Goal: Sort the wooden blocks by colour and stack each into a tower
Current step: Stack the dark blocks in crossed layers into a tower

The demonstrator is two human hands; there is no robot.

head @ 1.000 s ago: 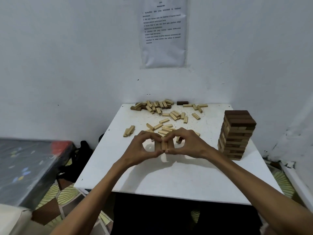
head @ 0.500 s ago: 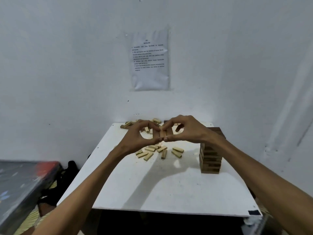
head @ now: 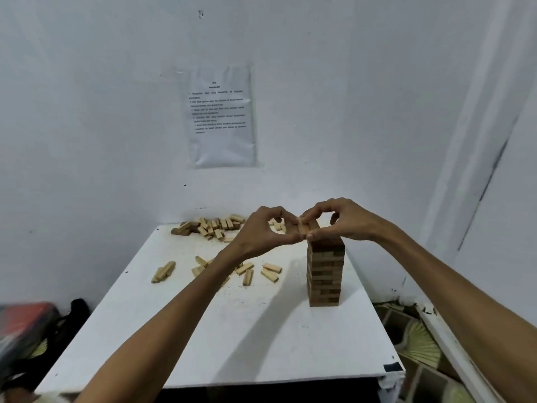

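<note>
Head: scattered blocks (head: 271, 271) beside tower (head: 325, 274)

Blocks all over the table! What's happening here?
A person is building a tower. The left hand and right hand pinch a small row of blocks between them, right at the top of the brown tower on the white table. Whether the row has touched down is hard to tell. Many pale loose blocks lie scattered farther back, not stacked yet.
</note>
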